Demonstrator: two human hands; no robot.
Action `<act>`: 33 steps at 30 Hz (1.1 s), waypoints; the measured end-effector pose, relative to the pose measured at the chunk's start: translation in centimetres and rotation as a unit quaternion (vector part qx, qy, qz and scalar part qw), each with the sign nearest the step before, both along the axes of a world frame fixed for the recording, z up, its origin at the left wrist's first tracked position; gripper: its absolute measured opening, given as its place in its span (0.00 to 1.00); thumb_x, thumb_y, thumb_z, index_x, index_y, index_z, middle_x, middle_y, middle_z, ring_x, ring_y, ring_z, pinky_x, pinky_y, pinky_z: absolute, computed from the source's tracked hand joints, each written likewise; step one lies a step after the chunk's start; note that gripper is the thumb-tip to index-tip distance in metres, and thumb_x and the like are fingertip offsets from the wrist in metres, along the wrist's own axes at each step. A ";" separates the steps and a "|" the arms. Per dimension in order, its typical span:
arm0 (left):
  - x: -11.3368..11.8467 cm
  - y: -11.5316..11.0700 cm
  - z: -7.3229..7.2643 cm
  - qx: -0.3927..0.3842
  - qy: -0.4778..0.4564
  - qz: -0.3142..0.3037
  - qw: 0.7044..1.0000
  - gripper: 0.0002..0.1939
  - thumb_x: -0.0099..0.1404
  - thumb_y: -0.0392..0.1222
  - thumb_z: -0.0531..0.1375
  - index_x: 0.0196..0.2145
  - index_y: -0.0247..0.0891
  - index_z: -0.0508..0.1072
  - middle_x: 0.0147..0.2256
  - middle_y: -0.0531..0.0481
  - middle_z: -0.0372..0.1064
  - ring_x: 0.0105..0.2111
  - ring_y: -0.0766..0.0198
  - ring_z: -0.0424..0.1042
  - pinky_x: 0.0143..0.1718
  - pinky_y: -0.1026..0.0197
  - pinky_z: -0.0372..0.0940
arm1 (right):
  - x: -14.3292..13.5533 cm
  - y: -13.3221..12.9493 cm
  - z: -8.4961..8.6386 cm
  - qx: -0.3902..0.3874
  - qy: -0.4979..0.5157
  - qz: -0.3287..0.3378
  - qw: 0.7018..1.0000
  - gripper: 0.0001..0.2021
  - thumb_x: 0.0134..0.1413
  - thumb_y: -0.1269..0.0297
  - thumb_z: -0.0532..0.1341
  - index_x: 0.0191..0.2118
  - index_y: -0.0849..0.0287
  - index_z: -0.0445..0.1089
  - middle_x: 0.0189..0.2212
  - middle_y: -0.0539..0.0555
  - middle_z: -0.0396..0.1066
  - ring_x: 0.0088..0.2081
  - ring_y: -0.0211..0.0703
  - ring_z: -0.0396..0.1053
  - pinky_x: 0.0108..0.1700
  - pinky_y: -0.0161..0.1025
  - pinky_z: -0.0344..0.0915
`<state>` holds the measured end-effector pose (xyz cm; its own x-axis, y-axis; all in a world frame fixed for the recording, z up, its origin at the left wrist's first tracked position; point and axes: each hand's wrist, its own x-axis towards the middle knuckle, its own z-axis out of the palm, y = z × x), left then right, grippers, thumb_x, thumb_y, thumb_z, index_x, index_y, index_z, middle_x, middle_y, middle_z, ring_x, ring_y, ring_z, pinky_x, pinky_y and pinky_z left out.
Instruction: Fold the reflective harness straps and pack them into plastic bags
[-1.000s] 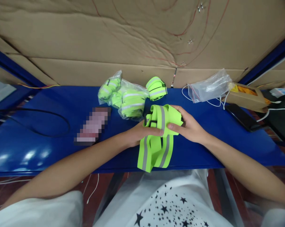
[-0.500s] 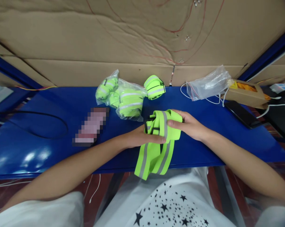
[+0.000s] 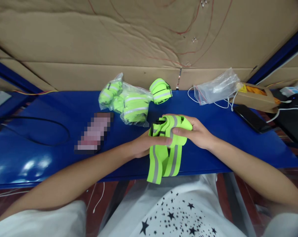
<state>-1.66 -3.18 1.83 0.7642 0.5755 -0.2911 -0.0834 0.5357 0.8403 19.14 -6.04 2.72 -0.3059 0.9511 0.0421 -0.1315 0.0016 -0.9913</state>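
Between my hands is a neon-yellow reflective strap [image 3: 174, 141] with a grey stripe and black buckle parts, partly bundled, its loose loops hanging over the table's front edge. My left hand [image 3: 149, 144] grips the bundle from the left, thumb across its front. On the right, my right hand [image 3: 192, 131] pinches the folded upper part, thumb on top; its other fingers are mostly hidden behind the strap. Beyond them lies a rolled strap [image 3: 160, 91]. Beside that roll, clear plastic bags [image 3: 136, 108] hold more rolled yellow straps.
A blue table [image 3: 52, 131] runs below a cardboard-covered wall. A phone with a blurred-out screen [image 3: 94, 133] lies to the left, near a black cable. To the right are clear bags [image 3: 216, 87], a black phone [image 3: 252, 118], a cardboard box [image 3: 255, 98] and white cables.
The hanging loops have swung to the right and slightly upward. The folded part in my right hand has shifted a little, and both hands still hold the strap.
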 end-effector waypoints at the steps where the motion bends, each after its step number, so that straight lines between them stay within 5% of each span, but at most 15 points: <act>1: -0.1 0.0 0.0 0.014 -0.003 -0.006 1.000 0.32 0.44 0.48 0.79 0.45 0.37 0.78 0.40 0.48 0.80 0.38 0.59 0.78 0.43 0.57 0.71 | 0.0 0.0 0.0 -0.032 0.033 -0.002 0.999 0.24 0.53 0.58 0.74 0.55 0.56 0.76 0.47 0.53 0.81 0.46 0.45 0.79 0.51 0.42 0.75; 6: -0.2 0.2 0.3 0.131 0.036 -0.103 0.985 0.30 0.50 0.45 0.77 0.49 0.36 0.77 0.47 0.41 0.79 0.46 0.51 0.78 0.51 0.49 0.70 | 0.7 0.1 -0.1 -0.136 0.114 0.046 0.983 0.22 0.54 0.50 0.72 0.48 0.59 0.77 0.39 0.56 0.82 0.30 0.43 0.79 0.35 0.40 0.78; 10: 0.1 0.3 0.1 0.171 0.072 -0.099 0.978 0.25 0.56 0.47 0.74 0.49 0.35 0.77 0.49 0.40 0.79 0.52 0.48 0.76 0.59 0.43 0.66 | 0.8 0.3 -0.1 -0.142 0.122 0.058 0.981 0.20 0.55 0.51 0.71 0.47 0.59 0.77 0.37 0.55 0.82 0.27 0.41 0.77 0.29 0.37 0.76; 15: 0.2 -0.1 0.0 0.113 0.075 -0.097 0.986 0.27 0.51 0.44 0.76 0.49 0.39 0.79 0.53 0.43 0.78 0.56 0.48 0.75 0.63 0.45 0.64 | 0.3 0.0 -0.4 -0.153 0.117 0.049 0.980 0.17 0.52 0.54 0.73 0.43 0.59 0.77 0.32 0.54 0.81 0.25 0.40 0.76 0.26 0.35 0.75; 18: 0.0 0.0 0.1 0.039 0.005 -0.160 0.986 0.25 0.53 0.42 0.75 0.49 0.38 0.80 0.52 0.41 0.78 0.55 0.49 0.76 0.60 0.48 0.67 | 0.2 -0.3 -0.3 -0.162 0.102 0.069 0.979 0.18 0.54 0.51 0.72 0.44 0.59 0.77 0.25 0.52 0.78 0.19 0.41 0.73 0.18 0.35 0.71; 23: -0.3 0.4 0.5 0.051 0.010 -0.187 0.981 0.15 0.54 0.42 0.75 0.38 0.35 0.81 0.36 0.45 0.80 0.38 0.59 0.80 0.45 0.56 0.73 | 0.1 -0.5 0.4 -0.143 0.099 0.031 0.984 0.20 0.50 0.51 0.74 0.43 0.60 0.78 0.35 0.57 0.82 0.30 0.47 0.80 0.32 0.41 0.79; 27: -0.2 0.2 1.0 0.140 0.092 -0.147 0.975 0.13 0.55 0.45 0.73 0.24 0.36 0.75 0.19 0.55 0.70 0.19 0.69 0.67 0.24 0.64 0.65 | -0.1 -0.5 0.9 -0.129 0.089 0.016 0.988 0.21 0.50 0.51 0.74 0.45 0.60 0.78 0.42 0.59 0.82 0.39 0.49 0.81 0.44 0.44 0.80; 33: -0.1 0.3 1.1 0.102 0.088 -0.148 0.980 0.11 0.54 0.42 0.74 0.28 0.34 0.78 0.26 0.52 0.76 0.26 0.65 0.75 0.32 0.62 0.71 | -0.2 -0.4 1.1 -0.095 0.053 -0.026 0.994 0.21 0.52 0.53 0.74 0.47 0.59 0.77 0.42 0.58 0.82 0.39 0.48 0.80 0.43 0.43 0.78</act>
<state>-1.74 -2.84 2.93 0.8552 0.3959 -0.3345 0.2057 0.3332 0.9201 18.95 -6.47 3.81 -0.2593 0.9594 -0.1109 -0.2398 -0.1752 -0.9549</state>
